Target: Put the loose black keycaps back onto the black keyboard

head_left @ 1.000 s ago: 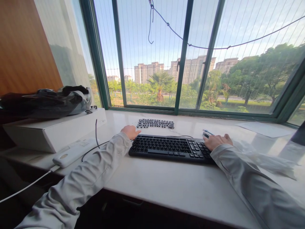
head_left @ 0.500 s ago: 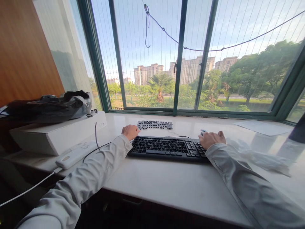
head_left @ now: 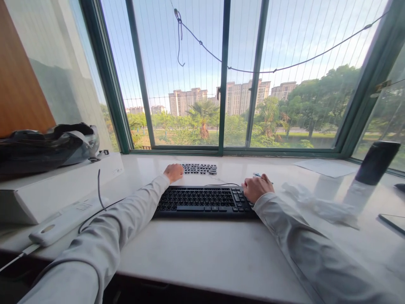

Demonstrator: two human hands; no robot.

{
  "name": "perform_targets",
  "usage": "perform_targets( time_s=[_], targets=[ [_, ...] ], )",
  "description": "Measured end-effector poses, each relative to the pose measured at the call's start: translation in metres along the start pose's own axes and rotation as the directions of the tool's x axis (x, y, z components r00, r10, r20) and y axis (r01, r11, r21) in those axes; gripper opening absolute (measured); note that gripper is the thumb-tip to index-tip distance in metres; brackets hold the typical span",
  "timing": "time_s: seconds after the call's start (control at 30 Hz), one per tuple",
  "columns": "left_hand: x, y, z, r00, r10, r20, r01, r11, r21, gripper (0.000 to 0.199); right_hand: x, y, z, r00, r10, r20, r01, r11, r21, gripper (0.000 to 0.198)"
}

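Observation:
A black keyboard (head_left: pixel 196 200) lies on the white stone sill, its long bottom key in place and many small square key seats bare. Behind it, loose black keycaps (head_left: pixel 200 169) are laid out in rows. My left hand (head_left: pixel 174 172) is closed at the left end of these rows and covers some of them; its fingertips are hidden. Over the keyboard's right end, my right hand (head_left: pixel 257 188) is curled closed. A small thin bluish object (head_left: pixel 257 175) shows at its far side, too small to name.
On the left are a white box (head_left: pixel 63 181) with a black bag (head_left: pixel 44 145) on it, and a white power strip (head_left: pixel 60 223). To the right lie crumpled clear plastic (head_left: pixel 322 207), a paper sheet (head_left: pixel 325 166), a dark cylinder (head_left: pixel 376 162) and a phone-like slab (head_left: pixel 394 223). Windows stand behind.
My view has turned right, so the scene shifts left. My left hand has moved right relative to the keycap rows and covers more of them. My right hand stays at the keyboard's right end.

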State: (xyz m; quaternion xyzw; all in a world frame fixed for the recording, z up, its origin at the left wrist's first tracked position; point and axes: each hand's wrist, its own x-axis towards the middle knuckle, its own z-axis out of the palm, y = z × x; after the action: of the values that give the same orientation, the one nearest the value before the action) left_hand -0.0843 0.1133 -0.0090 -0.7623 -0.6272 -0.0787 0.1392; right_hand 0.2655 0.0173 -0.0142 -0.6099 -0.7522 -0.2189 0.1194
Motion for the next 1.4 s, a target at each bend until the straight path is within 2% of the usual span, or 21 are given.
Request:
perform_targets(
  time_s=[0.17,0.3,0.37,0.47,0.57,0.67,0.87,1.0,1.13,1.4],
  targets=[
    [-0.003,0.005,-0.003,0.998,0.022,-0.050,-0.022,1.000,0.004,0.017,0.000,-0.006,-0.003,1.000,-0.030,-0.003,0.030,1.000,0.005,0.040],
    [-0.017,0.009,-0.023,0.991,0.052,-0.123,-0.054,0.998,-0.016,0.021,-0.001,-0.009,-0.005,0.999,-0.052,-0.015,0.052,0.999,0.007,0.041],
    [-0.032,0.009,-0.038,0.980,0.094,-0.174,-0.101,0.994,-0.032,0.023,-0.002,-0.011,-0.007,0.997,-0.072,-0.023,0.072,0.997,0.003,0.040],
    [-0.061,0.009,-0.059,0.932,0.231,-0.280,-0.254,0.966,-0.048,0.024,-0.004,-0.017,-0.010,0.993,-0.109,-0.045,0.109,0.994,0.006,0.039],
    [-0.090,0.008,-0.072,0.904,0.261,-0.337,-0.301,0.951,-0.072,0.025,-0.005,-0.024,-0.013,0.986,-0.147,-0.073,0.148,0.989,0.013,0.040],
    [-0.108,0.011,-0.071,0.891,0.242,-0.384,-0.309,0.943,-0.123,0.024,-0.006,-0.030,-0.014,0.980,-0.175,-0.091,0.179,0.983,0.030,0.041],
    [-0.118,0.023,-0.054,0.857,0.417,-0.304,-0.485,0.852,-0.197,0.022,-0.007,-0.031,-0.010,0.973,-0.198,-0.122,0.207,0.976,0.064,0.040],
    [-0.119,0.027,-0.045,0.837,0.485,-0.253,-0.545,0.778,-0.312,0.021,-0.007,-0.031,-0.009,0.972,-0.206,-0.113,0.213,0.975,0.058,0.040],
    [-0.116,0.023,-0.038,0.866,0.448,-0.220,-0.499,0.753,-0.430,0.021,-0.007,-0.031,-0.009,0.974,-0.204,-0.095,0.210,0.976,0.053,0.038],
    [-0.111,0.019,-0.035,0.911,0.378,-0.167,-0.399,0.704,-0.588,0.024,-0.004,-0.026,-0.008,0.964,-0.225,-0.139,0.230,0.973,0.018,0.038]
  ],
)
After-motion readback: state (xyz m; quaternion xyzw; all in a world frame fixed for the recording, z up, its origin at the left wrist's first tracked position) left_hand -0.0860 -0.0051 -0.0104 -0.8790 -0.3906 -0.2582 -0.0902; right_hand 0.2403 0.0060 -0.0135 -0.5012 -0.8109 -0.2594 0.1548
